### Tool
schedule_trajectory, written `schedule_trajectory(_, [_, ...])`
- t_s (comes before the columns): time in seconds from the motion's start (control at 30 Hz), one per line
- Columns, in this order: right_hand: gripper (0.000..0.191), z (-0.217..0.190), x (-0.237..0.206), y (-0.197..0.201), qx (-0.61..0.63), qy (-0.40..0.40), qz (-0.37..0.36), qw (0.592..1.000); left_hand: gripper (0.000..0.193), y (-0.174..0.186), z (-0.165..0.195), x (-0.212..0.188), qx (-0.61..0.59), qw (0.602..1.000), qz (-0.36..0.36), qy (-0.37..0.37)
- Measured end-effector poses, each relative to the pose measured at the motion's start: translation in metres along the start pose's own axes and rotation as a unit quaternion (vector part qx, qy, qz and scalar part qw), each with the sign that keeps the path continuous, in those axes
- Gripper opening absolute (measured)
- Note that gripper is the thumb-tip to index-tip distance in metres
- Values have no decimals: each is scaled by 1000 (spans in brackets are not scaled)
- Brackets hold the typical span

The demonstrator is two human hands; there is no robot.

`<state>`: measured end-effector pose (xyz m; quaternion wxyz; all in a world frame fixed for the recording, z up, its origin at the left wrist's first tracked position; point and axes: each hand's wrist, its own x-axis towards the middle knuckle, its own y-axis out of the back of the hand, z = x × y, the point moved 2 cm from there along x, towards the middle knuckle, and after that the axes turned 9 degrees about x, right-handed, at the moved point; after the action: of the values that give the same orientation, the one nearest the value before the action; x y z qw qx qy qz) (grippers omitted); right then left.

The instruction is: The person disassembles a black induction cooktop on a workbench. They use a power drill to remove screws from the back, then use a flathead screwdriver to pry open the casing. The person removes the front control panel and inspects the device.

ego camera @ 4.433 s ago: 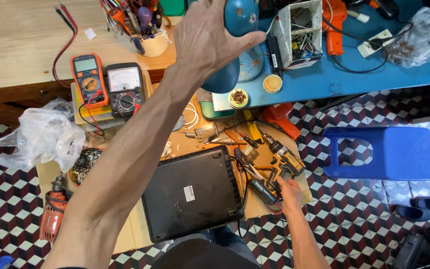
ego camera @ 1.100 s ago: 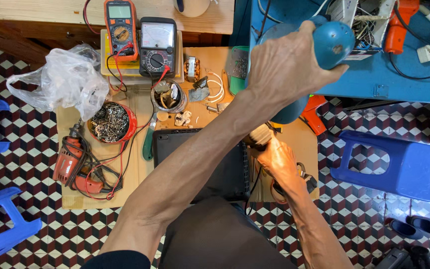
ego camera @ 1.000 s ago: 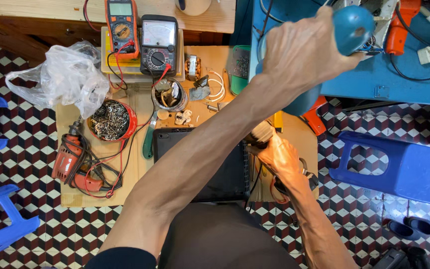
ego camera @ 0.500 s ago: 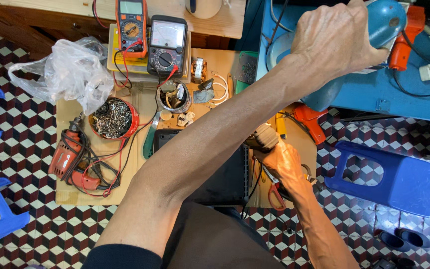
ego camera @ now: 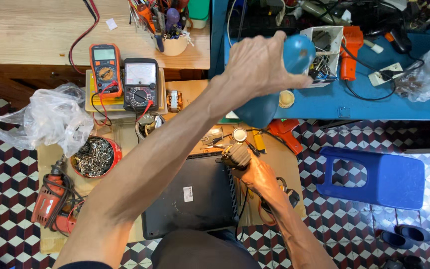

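Since half a sec ago the view has tilted up, so more of the wooden bench top shows, and my left hand (ego camera: 257, 67) w/ the blue dome-shaped lamp shade (ego camera: 269, 79) now sits lower and more central in view. Left fingers are wrapped over the shade's rounded top, thumb pointing right, gripping it firm.

Landmark = flat black rectangular case (ego camera: 190, 197) lying on the cardboard. Shade hangs above its top right corner, overlapping the front edge of the blue metal table (ego camera: 354, 102); how much air is under it I can't tell. My right hand (ego camera: 257, 174) is at the case's right edge, fingers curled round a small brownish cylindrical part (ego camera: 236, 155) just off the top right corner.

Left of the case: red bowl of screws (ego camera: 95, 157), orange power drill (ego camera: 51, 201), crumpled clear plastic bag (ego camera: 46, 119). Above it: orange digital multimeter (ego camera: 105, 67) & black analogue meter (ego camera: 140, 82), side by side. Right of it, well apart: blue plastic stool (ego camera: 374, 177) on the checkered floor. Open floor btwn cardboard edge and stool; tools crowd the case's top edge.
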<state>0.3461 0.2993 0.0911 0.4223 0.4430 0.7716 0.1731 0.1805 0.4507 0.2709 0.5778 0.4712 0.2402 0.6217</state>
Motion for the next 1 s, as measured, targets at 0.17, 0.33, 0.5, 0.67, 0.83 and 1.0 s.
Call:
schedule_trajectory(0.17, [72,0,5,0,-16,7,7,1000,84,-3,19,-21,-23,999,23,35])
schedule_trajectory(0.33, [63,-8,7,5,-16,39,10,999,91,-5,9,-23,-59,998,22,21])
schedule_trajectory(0.5, [53,-18,14,1,-115,-114,-45,986,79,-21,21,-13,-78,993,46,71])
schedule_trajectory(0.67, [46,-20,4,2,-4,56,-21,998,77,-25,-3,-22,-75,996,48,-1])
schedule_trajectory(0.83, [45,-12,7,2,-16,21,-29,999,86,-17,-46,-8,-68,996,48,-8])
schedule_trajectory(1.0, [42,-20,12,-2,28,93,-32,995,99,-19,-22,-4,-51,994,98,-4])
